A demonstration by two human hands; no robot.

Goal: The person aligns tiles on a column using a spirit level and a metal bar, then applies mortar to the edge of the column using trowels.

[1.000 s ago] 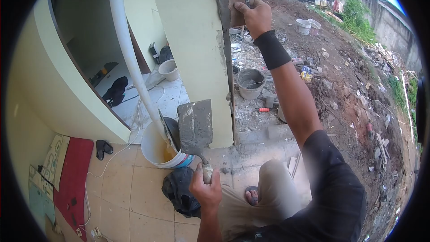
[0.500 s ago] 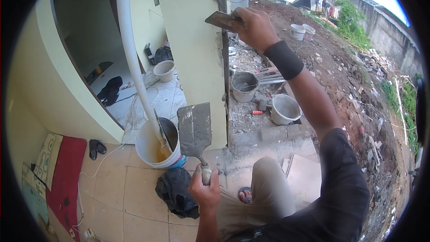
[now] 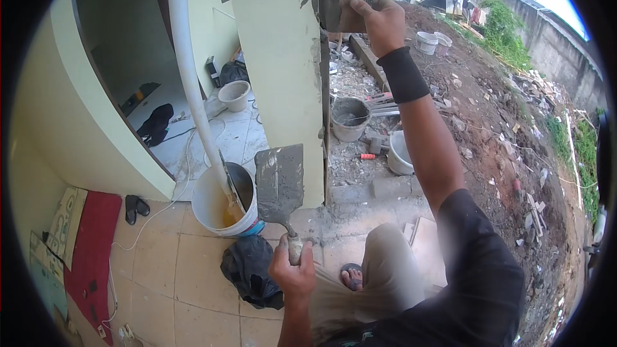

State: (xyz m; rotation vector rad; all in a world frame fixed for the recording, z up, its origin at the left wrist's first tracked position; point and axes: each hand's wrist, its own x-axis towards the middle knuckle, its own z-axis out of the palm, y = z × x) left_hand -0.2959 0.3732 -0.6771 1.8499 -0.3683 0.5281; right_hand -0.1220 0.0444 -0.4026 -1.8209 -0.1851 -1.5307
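My left hand [image 3: 294,273] is closed round the handle of a trowel [image 3: 279,183], whose broad blade points up and is smeared with grey mortar. Higher up, my right hand [image 3: 384,22] grips a flat rectangular scraper [image 3: 344,3] between thumb and fingers. The scraper's face is turned toward me, with its left side at the edge of the pale wall column [image 3: 276,58]. Rough grey mortar lines that edge. Whether the scraper touches the wall cannot be made out.
A white bucket [image 3: 225,209] holds murky water and the foot of a pipe [image 3: 186,58]. Beside it lies a black bag [image 3: 250,273]. Beyond the column are a mortar bucket [image 3: 350,119], a pale bucket [image 3: 400,154], rubble and blocks. A red board [image 3: 93,250] lies at left.
My right hand first tilted the scraper nearly flat over the column, then moved up and right, turning its face back toward me. My left hand keeps the trowel nearly still. The view has shifted slightly.
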